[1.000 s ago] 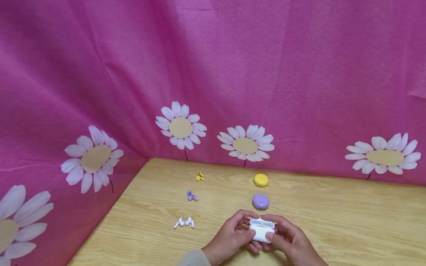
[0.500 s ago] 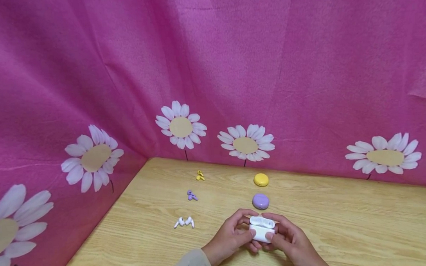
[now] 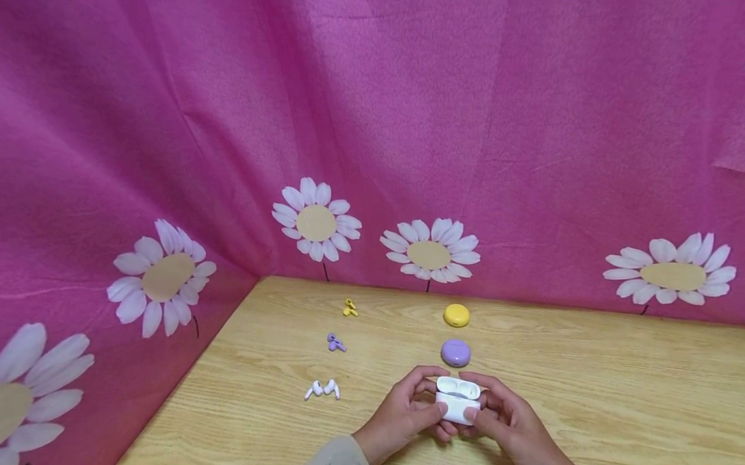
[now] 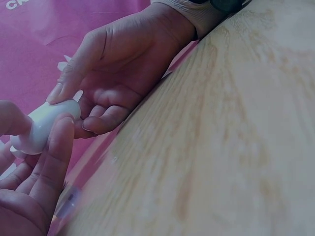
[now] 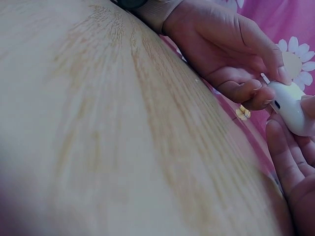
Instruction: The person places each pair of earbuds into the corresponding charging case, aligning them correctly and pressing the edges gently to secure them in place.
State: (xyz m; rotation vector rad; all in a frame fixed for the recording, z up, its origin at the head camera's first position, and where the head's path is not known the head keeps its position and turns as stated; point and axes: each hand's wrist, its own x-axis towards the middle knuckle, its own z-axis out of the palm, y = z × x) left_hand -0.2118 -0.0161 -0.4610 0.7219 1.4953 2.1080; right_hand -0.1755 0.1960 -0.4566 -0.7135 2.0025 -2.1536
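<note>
Both hands hold a white earbud case (image 3: pixel 457 412) over the front of the table, its lid (image 3: pixel 458 385) raised and tilted back. My left hand (image 3: pixel 400 413) grips the case's left side, thumb on the front and index finger behind. On the other side my right hand (image 3: pixel 513 419) grips it the same way. Inside the lid, two pale hollows show; what the case's lower part holds is hidden. The left wrist view catches the smooth white case (image 4: pixel 47 123) between fingers. Two white earbuds (image 3: pixel 317 388) lie on the table left of the hands.
Beyond the hands sit a closed purple case (image 3: pixel 455 353) and, farther back, a closed yellow case (image 3: pixel 456 315). Purple earbuds (image 3: pixel 336 342) and yellow earbuds (image 3: pixel 350 308) lie to the left on the wooden table (image 3: pixel 599 382). A pink flowered cloth (image 3: pixel 529 117) stands behind.
The white case's lid has tipped farther back, so more of its inside shows. Both hands keep their grip in the same place; the earbuds and other cases have not moved.
</note>
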